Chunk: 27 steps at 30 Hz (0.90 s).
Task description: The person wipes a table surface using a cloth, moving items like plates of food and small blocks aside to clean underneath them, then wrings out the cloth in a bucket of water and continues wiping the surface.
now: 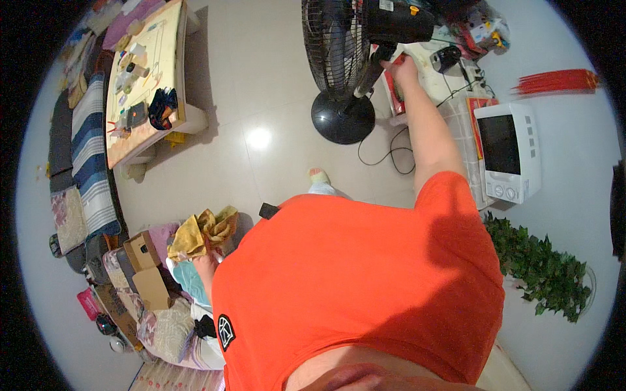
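Note:
My left hand (205,260) is closed on a yellow cloth (189,240), which hangs bunched at my left side. Far ahead on the right, my right arm is stretched out. My right hand (407,70) has its fingers curled beside the pole of a black standing fan (334,52), over the edge of a white cabinet (427,72). Something red shows at those fingers, and part of the hand is hidden, so what it grips cannot be made out. The fan stands on a round black base (342,118).
A white microwave (508,153) stands at the right, with a leafy green plant (535,260) nearer me. A black cord (391,155) loops on the floor. On the left are a cluttered low table (160,58), a striped sofa (90,150) and an opened cardboard box (150,287).

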Each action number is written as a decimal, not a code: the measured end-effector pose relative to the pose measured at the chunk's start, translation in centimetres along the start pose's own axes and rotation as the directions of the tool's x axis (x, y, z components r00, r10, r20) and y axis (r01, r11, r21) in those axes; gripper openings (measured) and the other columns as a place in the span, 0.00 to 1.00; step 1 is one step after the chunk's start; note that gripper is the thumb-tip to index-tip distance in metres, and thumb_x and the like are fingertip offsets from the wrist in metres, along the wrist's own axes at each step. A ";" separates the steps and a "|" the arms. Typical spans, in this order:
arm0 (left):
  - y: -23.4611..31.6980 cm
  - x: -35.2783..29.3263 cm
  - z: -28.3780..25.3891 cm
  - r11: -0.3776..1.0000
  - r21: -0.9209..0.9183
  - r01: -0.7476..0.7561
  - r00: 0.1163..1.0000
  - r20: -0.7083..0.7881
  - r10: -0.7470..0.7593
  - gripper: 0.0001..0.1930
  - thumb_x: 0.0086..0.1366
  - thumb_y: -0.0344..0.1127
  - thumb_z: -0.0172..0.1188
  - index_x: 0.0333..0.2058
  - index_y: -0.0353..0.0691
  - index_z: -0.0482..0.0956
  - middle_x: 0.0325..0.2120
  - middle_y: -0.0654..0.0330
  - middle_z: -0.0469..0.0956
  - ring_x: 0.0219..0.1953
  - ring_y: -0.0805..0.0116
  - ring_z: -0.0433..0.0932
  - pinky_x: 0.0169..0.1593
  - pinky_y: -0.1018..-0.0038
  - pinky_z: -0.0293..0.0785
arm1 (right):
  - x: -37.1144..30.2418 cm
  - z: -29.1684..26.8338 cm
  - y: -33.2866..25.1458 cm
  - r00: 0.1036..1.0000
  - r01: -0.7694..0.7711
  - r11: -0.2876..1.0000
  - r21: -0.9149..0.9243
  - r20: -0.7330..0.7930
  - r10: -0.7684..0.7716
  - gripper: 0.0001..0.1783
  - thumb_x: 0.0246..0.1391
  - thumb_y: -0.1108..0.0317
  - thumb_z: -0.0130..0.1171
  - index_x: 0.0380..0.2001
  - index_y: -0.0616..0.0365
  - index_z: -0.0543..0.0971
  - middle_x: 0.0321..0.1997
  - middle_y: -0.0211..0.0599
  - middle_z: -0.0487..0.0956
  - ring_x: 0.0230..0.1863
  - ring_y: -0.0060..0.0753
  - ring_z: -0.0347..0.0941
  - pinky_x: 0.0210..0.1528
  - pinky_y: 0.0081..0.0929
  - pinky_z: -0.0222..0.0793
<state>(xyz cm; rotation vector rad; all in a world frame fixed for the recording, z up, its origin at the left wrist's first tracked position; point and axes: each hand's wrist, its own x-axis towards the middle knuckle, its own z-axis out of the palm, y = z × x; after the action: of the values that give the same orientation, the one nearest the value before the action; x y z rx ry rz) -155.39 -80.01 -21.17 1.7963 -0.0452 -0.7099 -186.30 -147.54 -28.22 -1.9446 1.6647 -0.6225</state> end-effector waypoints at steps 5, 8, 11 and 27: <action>2.6 -0.6 4.6 0.998 0.009 0.066 0.998 -0.018 -0.066 0.05 0.59 0.33 0.59 0.30 0.37 0.77 0.21 0.65 0.74 0.20 0.74 0.68 0.24 0.74 0.63 | 10.0 6.4 6.1 0.920 0.373 0.884 -0.281 0.231 -0.315 0.41 0.42 0.45 0.68 0.58 0.53 0.70 0.60 0.40 0.72 0.61 0.44 0.67 0.63 0.37 0.62; 4.2 0.4 6.5 0.996 0.011 0.089 0.996 0.010 -0.089 0.05 0.59 0.32 0.59 0.29 0.37 0.77 0.21 0.65 0.74 0.20 0.74 0.68 0.23 0.74 0.62 | 12.4 9.1 10.4 0.914 0.327 0.857 0.398 0.095 -0.393 0.35 0.48 0.39 0.59 0.57 0.41 0.71 0.60 0.26 0.72 0.61 0.40 0.65 0.63 0.33 0.62; 4.9 -0.4 7.4 0.993 0.014 0.116 0.993 -0.039 -0.115 0.05 0.59 0.32 0.59 0.28 0.37 0.76 0.20 0.65 0.73 0.19 0.74 0.68 0.23 0.74 0.62 | 10.0 8.6 5.1 0.914 0.393 0.917 0.068 0.081 -0.398 0.33 0.47 0.41 0.61 0.54 0.43 0.73 0.57 0.29 0.74 0.59 0.38 0.68 0.59 0.34 0.67; 5.4 4.0 9.7 0.942 0.328 0.066 0.998 -0.032 -0.059 0.09 0.63 0.35 0.57 0.38 0.37 0.74 0.29 0.63 0.75 0.31 0.74 0.71 0.30 0.72 0.68 | 8.0 7.5 -2.4 0.999 0.042 0.999 0.010 0.005 -0.042 0.33 0.51 0.42 0.55 0.55 0.51 0.72 0.57 0.38 0.75 0.59 0.45 0.67 0.60 0.36 0.64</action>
<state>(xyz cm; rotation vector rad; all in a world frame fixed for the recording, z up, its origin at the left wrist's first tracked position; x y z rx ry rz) -155.13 -91.70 -19.78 2.1333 -0.0972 -0.7620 -178.56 -154.55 -32.29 -1.9769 1.6182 -0.6397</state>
